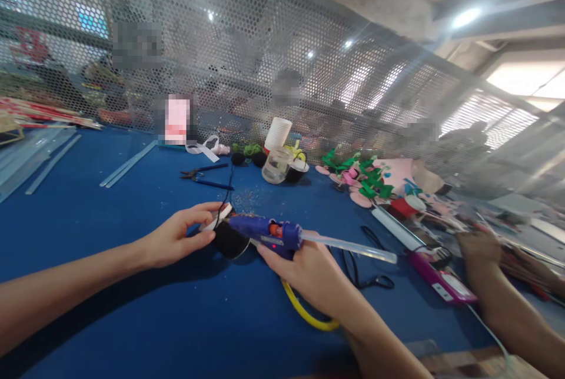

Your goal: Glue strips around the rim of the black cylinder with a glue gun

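**Gluing Looks Part Done**

The right hand [309, 273] is closed around a blue plastic glue gun [265, 230]. Its tip is at a small white strip [219, 218] on a black round piece [229, 242] on the blue table [110, 220]. The left hand [176, 238], arm stretched out, pinches that strip. The gluing looks started, not finished.

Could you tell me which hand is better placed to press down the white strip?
Left, probably: the left hand pinches the white strip against the black round piece, while the right hand grips the glue gun.
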Action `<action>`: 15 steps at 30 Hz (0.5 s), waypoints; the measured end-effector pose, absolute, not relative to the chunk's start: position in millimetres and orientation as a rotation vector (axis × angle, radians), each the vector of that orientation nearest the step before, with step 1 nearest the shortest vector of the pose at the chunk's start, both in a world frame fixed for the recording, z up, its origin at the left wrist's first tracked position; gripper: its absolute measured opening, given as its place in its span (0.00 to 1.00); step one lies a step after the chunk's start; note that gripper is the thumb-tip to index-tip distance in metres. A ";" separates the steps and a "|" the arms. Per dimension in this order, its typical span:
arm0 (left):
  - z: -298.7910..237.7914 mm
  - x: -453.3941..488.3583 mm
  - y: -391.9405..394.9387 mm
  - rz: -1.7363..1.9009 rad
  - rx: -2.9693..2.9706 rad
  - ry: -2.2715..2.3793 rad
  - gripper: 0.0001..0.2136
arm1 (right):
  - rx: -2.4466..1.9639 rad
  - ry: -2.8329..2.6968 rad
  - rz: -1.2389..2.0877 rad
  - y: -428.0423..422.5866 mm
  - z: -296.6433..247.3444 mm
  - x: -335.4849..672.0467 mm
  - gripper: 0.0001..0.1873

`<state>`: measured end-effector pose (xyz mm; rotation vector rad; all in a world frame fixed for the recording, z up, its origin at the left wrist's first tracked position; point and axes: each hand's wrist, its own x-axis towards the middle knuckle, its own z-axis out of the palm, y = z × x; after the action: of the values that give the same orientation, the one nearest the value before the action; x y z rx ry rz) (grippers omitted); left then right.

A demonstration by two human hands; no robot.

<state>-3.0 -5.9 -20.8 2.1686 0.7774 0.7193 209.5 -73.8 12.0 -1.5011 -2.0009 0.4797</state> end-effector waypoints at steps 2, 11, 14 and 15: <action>-22.5 -3.6 -5.7 0.721 2.163 0.791 0.08 | -1.465 -2.023 0.493 -75.2 10.7 209.1 0.08; -22.5 -3.2 -5.7 0.726 2.161 0.781 0.08 | -1.451 -1.978 0.497 -75.9 8.4 209.0 0.08; -21.7 -2.4 -5.6 0.725 2.157 0.778 0.08 | -1.437 -2.009 0.541 -75.9 10.0 207.6 0.07; -21.6 -2.3 -5.7 0.721 2.158 0.781 0.08 | -1.437 -2.014 0.537 -75.5 10.8 207.8 0.07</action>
<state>-2.3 -5.7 -21.6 2.1580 0.7807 0.7210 207.8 -75.5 10.8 -1.4372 -2.0144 0.5366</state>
